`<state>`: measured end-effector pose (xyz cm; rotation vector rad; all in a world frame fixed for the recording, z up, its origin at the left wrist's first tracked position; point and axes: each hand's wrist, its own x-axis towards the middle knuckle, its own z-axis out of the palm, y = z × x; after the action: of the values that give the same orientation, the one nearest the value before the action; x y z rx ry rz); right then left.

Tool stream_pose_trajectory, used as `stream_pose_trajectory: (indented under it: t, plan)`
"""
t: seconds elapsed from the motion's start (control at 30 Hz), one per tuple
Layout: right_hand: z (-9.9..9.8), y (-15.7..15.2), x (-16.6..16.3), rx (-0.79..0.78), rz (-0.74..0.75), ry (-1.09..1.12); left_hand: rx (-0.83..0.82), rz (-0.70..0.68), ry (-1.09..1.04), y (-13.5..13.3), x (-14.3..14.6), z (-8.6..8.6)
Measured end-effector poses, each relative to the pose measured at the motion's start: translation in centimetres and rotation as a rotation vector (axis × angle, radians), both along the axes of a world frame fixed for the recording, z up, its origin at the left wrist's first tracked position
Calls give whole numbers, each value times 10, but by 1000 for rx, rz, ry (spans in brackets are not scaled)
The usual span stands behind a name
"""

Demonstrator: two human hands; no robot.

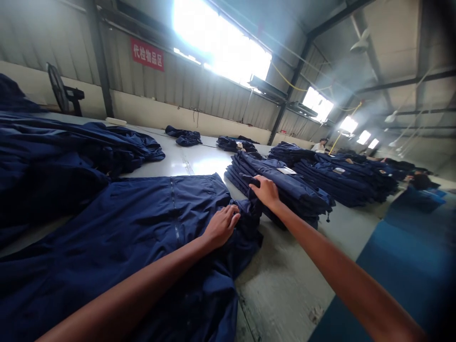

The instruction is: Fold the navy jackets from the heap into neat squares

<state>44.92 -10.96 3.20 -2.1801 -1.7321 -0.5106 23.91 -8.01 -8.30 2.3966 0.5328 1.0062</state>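
A navy blue garment (135,237) with a centre zip lies spread flat on the long grey table (285,280). My left hand (221,225) rests on its far right edge, fingers together and pressing the cloth down. My right hand (265,190) reaches further out and pinches a bunched fold of the same navy fabric, right beside a neat stack of folded navy garments (285,187).
A loose heap of navy garments (53,156) fills the left. More folded stacks (342,175) run along the table to the right, where another person (320,145) sits far off. A floor fan (62,92) stands at the back left. Blue flooring (402,256) lies right of the table.
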Motion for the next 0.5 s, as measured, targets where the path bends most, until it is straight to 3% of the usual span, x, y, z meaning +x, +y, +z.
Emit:
stream_pose_trajectory:
  t: [0.1,0.17,0.23,0.4,0.5]
  plan:
    - [-2,-20,-13,191,282,167,-233,37,-267,12,0,11]
    - [-6,-37,-27,95,491,245,-398,-43,-389,23,3,15]
    - [-8,-51,-39,-16,584,310,-504,-144,-490,32,6,15]
    - [11,-49,-45,145,432,208,-559,-176,-595,41,9,9]
    - [20,-29,-37,-5,404,239,-552,-203,-586,38,8,11]
